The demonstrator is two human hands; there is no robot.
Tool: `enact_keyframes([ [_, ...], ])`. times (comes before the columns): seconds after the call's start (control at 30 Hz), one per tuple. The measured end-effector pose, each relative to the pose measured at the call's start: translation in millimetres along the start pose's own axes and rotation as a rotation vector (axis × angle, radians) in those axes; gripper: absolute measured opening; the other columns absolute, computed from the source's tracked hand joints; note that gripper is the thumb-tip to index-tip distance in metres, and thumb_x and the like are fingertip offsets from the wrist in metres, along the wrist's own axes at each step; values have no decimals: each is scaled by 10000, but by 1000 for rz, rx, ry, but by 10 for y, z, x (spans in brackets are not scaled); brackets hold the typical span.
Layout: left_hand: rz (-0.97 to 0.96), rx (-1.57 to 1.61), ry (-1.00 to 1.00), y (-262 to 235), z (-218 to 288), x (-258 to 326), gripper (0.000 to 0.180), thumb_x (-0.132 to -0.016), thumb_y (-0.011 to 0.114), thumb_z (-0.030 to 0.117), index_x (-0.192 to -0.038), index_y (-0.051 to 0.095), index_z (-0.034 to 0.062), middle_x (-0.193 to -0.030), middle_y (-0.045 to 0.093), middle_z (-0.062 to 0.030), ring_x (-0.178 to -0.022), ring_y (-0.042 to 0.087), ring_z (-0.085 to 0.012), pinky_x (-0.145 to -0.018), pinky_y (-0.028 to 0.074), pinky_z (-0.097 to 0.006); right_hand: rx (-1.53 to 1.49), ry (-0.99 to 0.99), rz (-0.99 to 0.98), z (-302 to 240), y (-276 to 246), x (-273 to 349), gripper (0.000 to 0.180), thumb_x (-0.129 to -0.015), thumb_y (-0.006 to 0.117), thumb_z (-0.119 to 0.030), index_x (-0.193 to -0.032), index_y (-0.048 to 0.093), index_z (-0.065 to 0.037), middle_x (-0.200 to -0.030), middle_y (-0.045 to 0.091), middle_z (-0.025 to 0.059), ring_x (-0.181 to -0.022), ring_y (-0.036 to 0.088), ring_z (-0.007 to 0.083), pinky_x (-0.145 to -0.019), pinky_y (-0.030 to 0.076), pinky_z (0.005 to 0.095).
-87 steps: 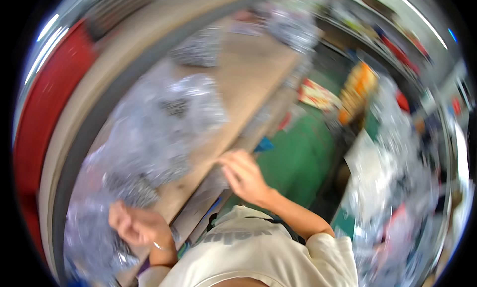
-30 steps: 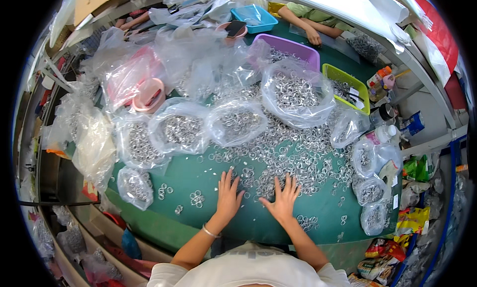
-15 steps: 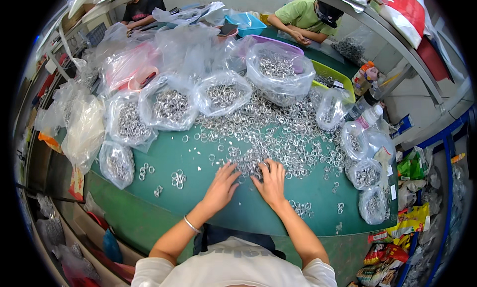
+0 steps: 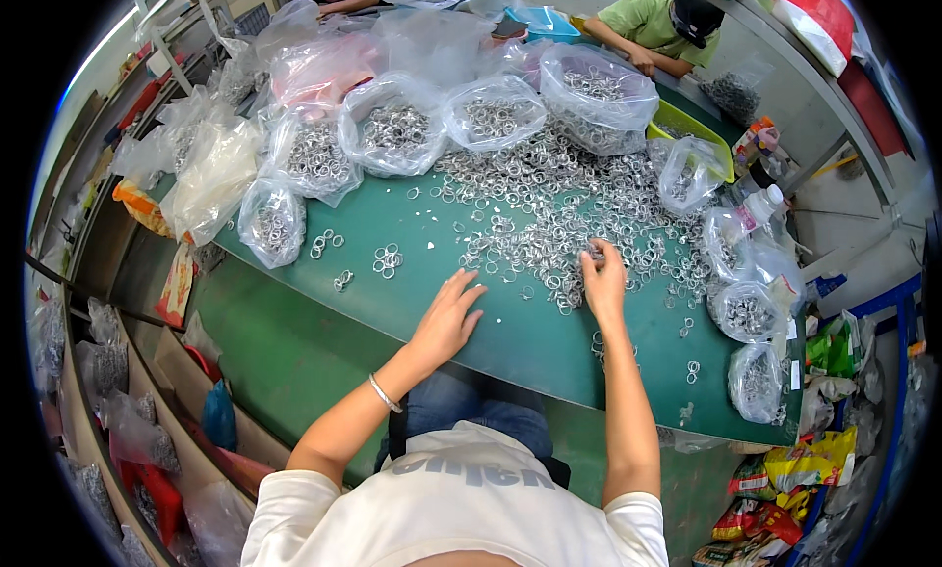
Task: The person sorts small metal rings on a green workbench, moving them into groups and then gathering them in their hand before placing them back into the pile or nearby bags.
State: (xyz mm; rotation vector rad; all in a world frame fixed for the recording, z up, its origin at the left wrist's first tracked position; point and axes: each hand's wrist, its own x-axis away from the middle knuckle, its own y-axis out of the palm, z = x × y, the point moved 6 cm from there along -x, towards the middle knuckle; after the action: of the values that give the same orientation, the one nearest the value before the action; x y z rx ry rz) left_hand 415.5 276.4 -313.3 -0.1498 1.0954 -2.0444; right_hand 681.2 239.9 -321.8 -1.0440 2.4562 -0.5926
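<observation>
At the far left edge of the green-topped work table (image 4: 294,302) lie clear plastic bags stuffed with small metal rings (image 4: 272,224), and just right of them a few loose clusters of rings (image 4: 387,260) sit alone on the bare green mat. The left hand (image 4: 446,317) rests flat on the mat with fingers spread, holding nothing, a thin bracelet (image 4: 385,394) on its wrist. Further right, the right hand (image 4: 601,278) reaches into the broad heap of loose silvery metal rings (image 4: 549,214), fingers curled down among them; whether it pinches any cannot be told. More ring-filled clear bags (image 4: 746,312) crowd the right edge, with a white-capped plastic bottle (image 4: 756,209) beside them.
</observation>
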Motion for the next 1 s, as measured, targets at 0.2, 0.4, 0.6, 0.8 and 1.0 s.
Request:
enact_keyframes([
  [0.2, 46, 28, -16, -26, -61, -206, 498, -793, 654, 48, -1262, 490, 65, -1373, 405, -165, -1285, 367, -373, -1046, 340, -432, 526, -474, -186, -606, 409, 307, 624, -699, 776, -301, -1254, 531, -155, -1341, 400, 161, -1237, 357, 364, -1001, 292, 501],
  [0.4, 33, -167, -39, 178, -111, -624, 530, -750, 716, 124, -1241, 519, 95, -1398, 360, -134, -1293, 310, -390, -1026, 301, -483, 500, -497, -263, -330, 411, 74, 380, -782, 692, -163, -1145, 583, -143, -1179, 515, 152, -1081, 482, 325, -893, 387, 441],
  [0.6, 26, -228, 25, 210, -19, -699, 307, -713, 732, 109, -1005, 643, 74, -1246, 449, -104, -1136, 405, -300, -880, 318, -447, 303, -341, -24, -33, -49, -254, 293, -791, 638, -31, -1077, 580, -59, -1023, 574, 138, -903, 543, 339, -802, 455, 414],
  [0.8, 12, -160, 25, 246, -69, -672, 224, -720, 724, 99, -924, 640, 61, -1163, 497, -87, -1096, 431, -284, -855, 311, -434, 370, -407, -151, -379, -120, 68, 378, -726, 690, -43, -1083, 567, -20, -1124, 520, 139, -995, 488, 326, -864, 393, 416],
  [1.0, 16, 245, -175, 140, -93, -657, 202, -751, 695, 8, -924, 591, 22, -907, 563, -100, -823, 558, -250, -711, 436, -340, 519, -500, -338, -428, 27, 360, 302, -719, 723, -107, -987, 597, -48, -1116, 518, 107, -1095, 461, 301, -928, 327, 450],
])
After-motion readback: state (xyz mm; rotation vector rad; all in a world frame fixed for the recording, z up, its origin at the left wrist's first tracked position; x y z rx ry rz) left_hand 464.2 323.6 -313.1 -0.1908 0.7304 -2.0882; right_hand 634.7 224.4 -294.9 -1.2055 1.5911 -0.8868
